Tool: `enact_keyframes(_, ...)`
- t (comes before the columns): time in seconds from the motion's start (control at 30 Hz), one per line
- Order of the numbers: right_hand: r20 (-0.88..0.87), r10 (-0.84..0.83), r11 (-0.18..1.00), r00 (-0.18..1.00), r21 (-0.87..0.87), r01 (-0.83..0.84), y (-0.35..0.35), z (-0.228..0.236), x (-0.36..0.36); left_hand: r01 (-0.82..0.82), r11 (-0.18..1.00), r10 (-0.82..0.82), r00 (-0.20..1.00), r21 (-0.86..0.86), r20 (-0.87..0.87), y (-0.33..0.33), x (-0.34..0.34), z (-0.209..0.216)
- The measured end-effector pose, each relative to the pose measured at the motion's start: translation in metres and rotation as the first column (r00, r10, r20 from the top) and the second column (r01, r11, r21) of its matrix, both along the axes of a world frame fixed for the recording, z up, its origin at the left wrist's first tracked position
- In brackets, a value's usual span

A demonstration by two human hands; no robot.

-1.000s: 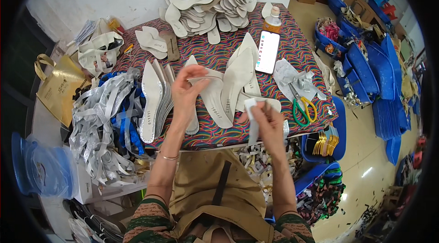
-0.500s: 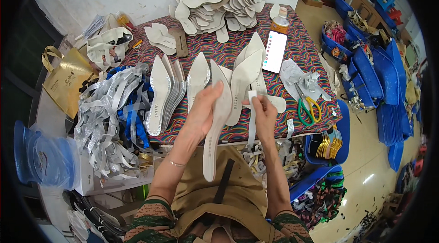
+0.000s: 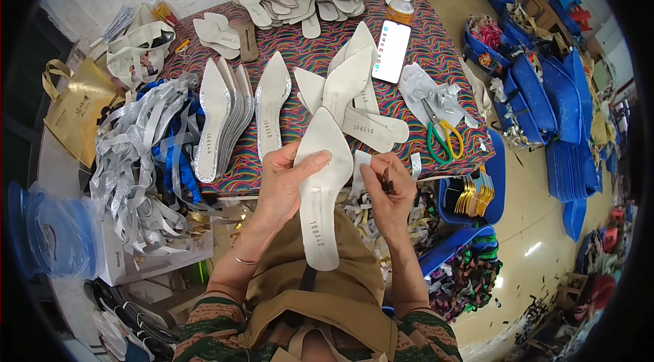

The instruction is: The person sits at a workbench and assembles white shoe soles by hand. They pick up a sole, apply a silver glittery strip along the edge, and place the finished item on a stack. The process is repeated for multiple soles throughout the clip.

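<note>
A pale insole point(image 3: 328, 151) is gripped by the left hand point(image 3: 281, 175), between thumb and fingers, at the near edge of the bench point(image 3: 306, 55). On its narrow part, dark printed characters point(image 3: 315, 234) are seen. A whitish strip point(image 3: 359, 171) is pinched by the right hand point(image 3: 390, 192), just beside the insole. Beyond, the bench is occupied by crossed loose insoles point(image 3: 349, 83), similarly marked, and, further right, by scissors point(image 3: 433, 132) and a lit phone point(image 3: 392, 52).
</note>
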State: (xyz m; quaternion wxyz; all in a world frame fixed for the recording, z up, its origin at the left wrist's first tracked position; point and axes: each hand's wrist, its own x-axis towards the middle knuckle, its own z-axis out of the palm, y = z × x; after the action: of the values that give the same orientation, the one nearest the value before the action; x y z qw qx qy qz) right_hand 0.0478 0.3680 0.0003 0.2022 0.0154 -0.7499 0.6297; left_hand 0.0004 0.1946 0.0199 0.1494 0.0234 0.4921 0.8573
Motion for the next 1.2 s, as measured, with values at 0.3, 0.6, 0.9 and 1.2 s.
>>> enact_keyframes(0.3, -0.116, 0.009, 0.998, 0.993, 0.061, -0.002, -0.005, -0.003, 0.002, -0.03, 0.98, 0.006, 0.993, -0.196, -0.122, 0.0, 0.006, 0.003)
enact_keyframes(0.6, 0.102, 0.26, 0.891, 0.96, -0.408, -0.198, 0.021, -0.006, 0.001, -0.011, 0.967, -0.026, 0.99, -0.256, -0.139, 0.003, 0.008, 0.006)
enact_keyframes(0.9, 0.087, 0.072, 0.878, 0.994, -0.478, -0.022, -0.003, -0.003, -0.007, -0.017, 0.992, 0.009, 0.998, -0.128, -0.061, 0.018, 0.011, 0.008)
enact_keyframes(1.2, 0.244, 0.178, 0.928, 0.953, -0.365, -0.079, -0.016, 0.003, 0.017, -0.036, 0.981, 0.041, 0.999, -0.192, 0.02, 0.009, 0.013, -0.003)
